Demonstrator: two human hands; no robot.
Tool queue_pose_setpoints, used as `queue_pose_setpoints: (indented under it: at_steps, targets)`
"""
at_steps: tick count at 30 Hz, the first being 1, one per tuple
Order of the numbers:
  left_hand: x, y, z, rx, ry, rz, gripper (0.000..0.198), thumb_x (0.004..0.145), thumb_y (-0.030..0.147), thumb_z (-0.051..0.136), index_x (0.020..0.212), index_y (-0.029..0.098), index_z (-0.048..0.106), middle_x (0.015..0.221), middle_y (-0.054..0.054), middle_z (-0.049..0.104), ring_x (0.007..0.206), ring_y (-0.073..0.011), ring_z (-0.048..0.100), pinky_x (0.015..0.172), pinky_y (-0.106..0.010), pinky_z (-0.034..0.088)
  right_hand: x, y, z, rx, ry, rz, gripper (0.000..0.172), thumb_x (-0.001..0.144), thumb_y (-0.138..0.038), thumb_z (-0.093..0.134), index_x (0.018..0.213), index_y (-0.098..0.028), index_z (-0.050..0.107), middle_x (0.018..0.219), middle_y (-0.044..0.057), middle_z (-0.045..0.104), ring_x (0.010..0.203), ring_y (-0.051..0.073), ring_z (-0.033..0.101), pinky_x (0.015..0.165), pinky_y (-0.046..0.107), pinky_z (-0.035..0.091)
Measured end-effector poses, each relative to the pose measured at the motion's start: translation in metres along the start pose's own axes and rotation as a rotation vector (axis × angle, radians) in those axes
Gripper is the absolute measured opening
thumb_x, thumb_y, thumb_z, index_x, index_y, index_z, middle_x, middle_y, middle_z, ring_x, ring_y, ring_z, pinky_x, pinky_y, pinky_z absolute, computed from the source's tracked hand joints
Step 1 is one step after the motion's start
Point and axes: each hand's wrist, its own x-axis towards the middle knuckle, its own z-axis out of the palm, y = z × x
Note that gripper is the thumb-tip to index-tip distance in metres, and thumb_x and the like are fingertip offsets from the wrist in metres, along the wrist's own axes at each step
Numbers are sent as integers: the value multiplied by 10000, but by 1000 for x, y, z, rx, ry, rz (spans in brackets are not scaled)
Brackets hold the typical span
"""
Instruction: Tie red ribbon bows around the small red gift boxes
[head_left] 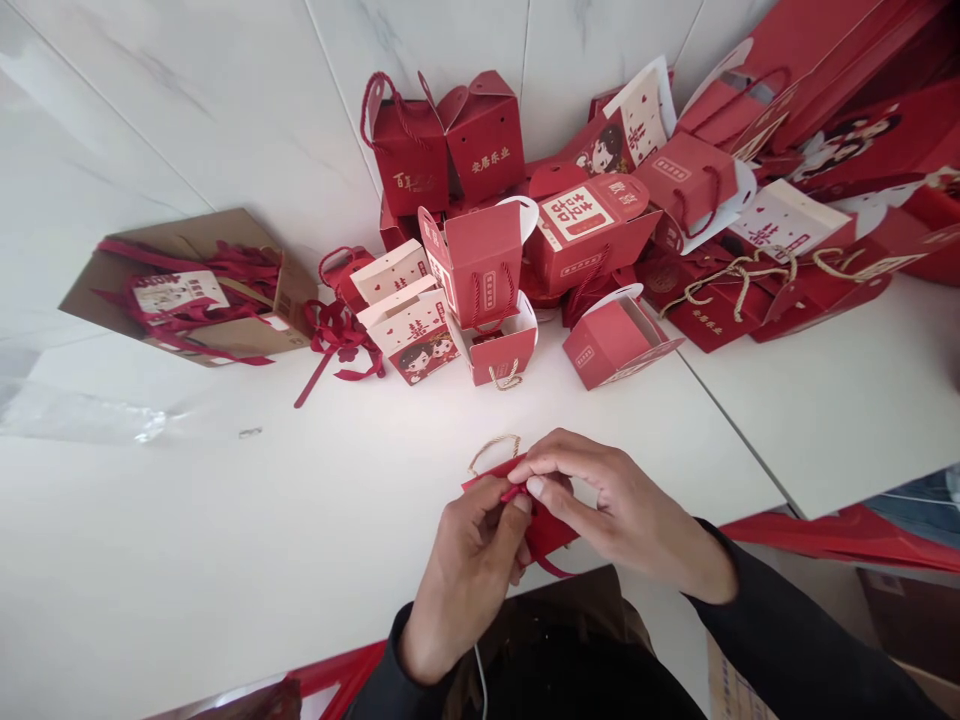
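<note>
A small red gift bag point(551, 532) with a twisted gold cord handle point(495, 442) lies at the table's front edge, partly hidden under both hands. My left hand point(480, 550) is closed, its thumb and fingers pinching a red ribbon point(516, 492) against the bag. From the other side, my right hand point(600, 492) has its thumb and index fingertip pressed at the same ribbon. A loose ribbon end hangs from the bag's lower edge. The palms cover much of the bag.
A cardboard box point(292, 300) of red ribbons stands at the left, with a ribbon bundle point(341, 340) beside it. Several red gift boxes point(480, 265) are stacked along the wall. A clear plastic bag point(90, 415) lies at the far left. A seam point(735, 430) crosses the table's right side.
</note>
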Motion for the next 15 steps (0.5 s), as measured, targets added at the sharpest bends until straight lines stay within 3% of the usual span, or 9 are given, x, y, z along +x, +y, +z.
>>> queue_pose_setpoints:
  at_steps: [6, 11, 15]
  targets:
    - [1, 4, -5, -34, -77, -24, 397, 957, 534, 554, 870, 155, 634, 624, 0, 572, 543, -121, 528, 557, -259, 462, -3, 8, 6, -61, 34, 7, 186, 943, -86, 598, 1010, -235, 686, 987, 15, 669, 866, 134, 668, 800, 256, 552]
    - [3, 2, -6, -54, -20, -55, 471, 956, 589, 531, 789, 157, 620, 575, -2, 573, 474, -114, 521, 495, -246, 444, -4, 8, 9, -117, 60, 22, 129, 957, -121, 599, 953, -237, 655, 963, 20, 656, 841, 151, 651, 803, 287, 548]
    - [3, 2, -7, -118, -8, -80, 465, 938, 586, 562, 805, 149, 647, 666, -19, 604, 489, -116, 555, 454, -234, 440, -7, 5, 7, -76, 55, 108, 82, 992, -193, 597, 936, -240, 635, 949, 15, 648, 786, 143, 619, 702, 259, 524]
